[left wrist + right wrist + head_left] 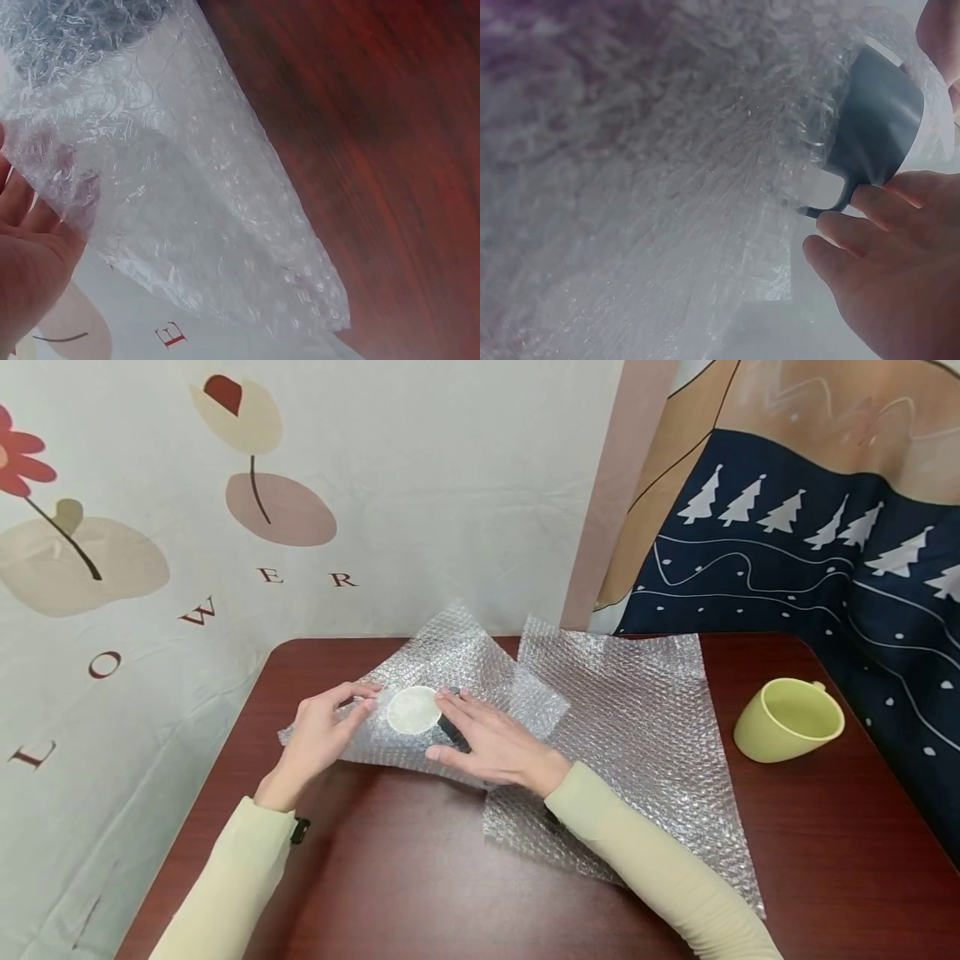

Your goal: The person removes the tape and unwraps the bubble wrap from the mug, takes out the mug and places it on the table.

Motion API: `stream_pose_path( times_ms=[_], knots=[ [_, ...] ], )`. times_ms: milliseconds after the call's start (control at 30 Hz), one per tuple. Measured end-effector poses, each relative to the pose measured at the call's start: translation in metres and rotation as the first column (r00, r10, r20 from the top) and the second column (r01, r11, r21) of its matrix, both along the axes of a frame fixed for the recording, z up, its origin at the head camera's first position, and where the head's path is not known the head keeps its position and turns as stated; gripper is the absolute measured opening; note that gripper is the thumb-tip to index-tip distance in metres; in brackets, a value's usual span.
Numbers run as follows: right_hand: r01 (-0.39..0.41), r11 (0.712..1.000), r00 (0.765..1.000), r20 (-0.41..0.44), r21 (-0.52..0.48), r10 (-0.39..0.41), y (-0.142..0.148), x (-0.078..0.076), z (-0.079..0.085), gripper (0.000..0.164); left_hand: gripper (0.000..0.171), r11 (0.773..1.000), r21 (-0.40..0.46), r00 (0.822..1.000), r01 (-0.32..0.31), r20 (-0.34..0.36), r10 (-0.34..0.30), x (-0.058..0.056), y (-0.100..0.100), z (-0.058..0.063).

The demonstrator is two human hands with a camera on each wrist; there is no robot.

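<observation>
A dark grey-blue mug [877, 112] lies on its side in a sheet of bubble wrap [457, 643]. In the head view a pale round end of the mug [414, 710] shows, and its handle stands out in the right wrist view. My right hand [491, 739] rests on the mug with extended fingers, by the handle. To the left of the mug, my left hand [322, 727] touches the wrap's edge. Its fingertips show through the clear film in the left wrist view, the fingers fairly straight.
A second bubble wrap sheet [630, 735] lies flat to the right, partly under the first sheet and my right forearm. A yellow-green mug [787, 722] stands at the right side of the dark red wooden table [390, 860]. A printed cloth [450, 485] hangs behind.
</observation>
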State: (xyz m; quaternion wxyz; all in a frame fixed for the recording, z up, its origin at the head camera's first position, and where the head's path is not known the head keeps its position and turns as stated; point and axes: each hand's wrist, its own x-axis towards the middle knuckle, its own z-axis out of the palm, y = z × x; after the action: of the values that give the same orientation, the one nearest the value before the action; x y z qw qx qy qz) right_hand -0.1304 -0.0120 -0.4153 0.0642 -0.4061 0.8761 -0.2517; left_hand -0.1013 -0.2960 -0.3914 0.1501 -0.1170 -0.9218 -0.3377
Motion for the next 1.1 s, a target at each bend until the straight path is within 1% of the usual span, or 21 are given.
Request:
stream_pose_path(
  times_ms=[133,367,500,600,733,833,1033,1100],
  knots=[
    [-0.004,1.0,1.0,0.003,0.001,0.004,0.0,-0.001,-0.001,0.091,0.013,0.999,0.033,1.0,-0.014,-0.011,0.015,0.006,-0.005,0.0],
    [-0.002,1.0,1.0,0.008,-0.008,0.002,0.0,0.0,0.0,0.088,0.013,0.997,0.081,1.0,-0.004,-0.021,0.005,0.017,-0.009,0.003],
    [0.0,1.0,1.0,0.013,-0.009,0.0,0.001,0.0,0.001,0.089,0.014,0.992,0.119,0.999,0.032,-0.031,-0.028,0.023,-0.011,0.002],
    [0.004,1.0,1.0,0.015,-0.007,-0.004,0.001,0.0,0.001,0.09,0.015,0.988,0.142,0.998,0.063,-0.023,-0.061,0.029,-0.014,0.002],
    [0.008,1.0,1.0,0.015,-0.008,-0.008,0.0,0.0,0.002,0.089,0.019,0.984,0.154,0.996,0.088,-0.008,-0.087,0.038,-0.019,0.001],
    [0.007,1.0,1.0,0.019,-0.006,-0.007,0.001,0.0,0.002,0.089,0.021,0.984,0.145,0.994,0.107,-0.002,-0.108,0.043,-0.023,0.0],
    [0.009,1.0,1.0,0.03,0.0,-0.009,0.001,0.001,0.003,0.089,0.027,0.987,0.086,0.99,0.136,0.019,-0.138,0.055,-0.029,-0.001],
    [0.012,1.0,1.0,0.029,0.0,-0.012,0.001,0.001,0.004,0.089,0.028,0.987,0.079,0.989,0.142,0.031,-0.145,0.058,-0.03,-0.001]
  ],
)
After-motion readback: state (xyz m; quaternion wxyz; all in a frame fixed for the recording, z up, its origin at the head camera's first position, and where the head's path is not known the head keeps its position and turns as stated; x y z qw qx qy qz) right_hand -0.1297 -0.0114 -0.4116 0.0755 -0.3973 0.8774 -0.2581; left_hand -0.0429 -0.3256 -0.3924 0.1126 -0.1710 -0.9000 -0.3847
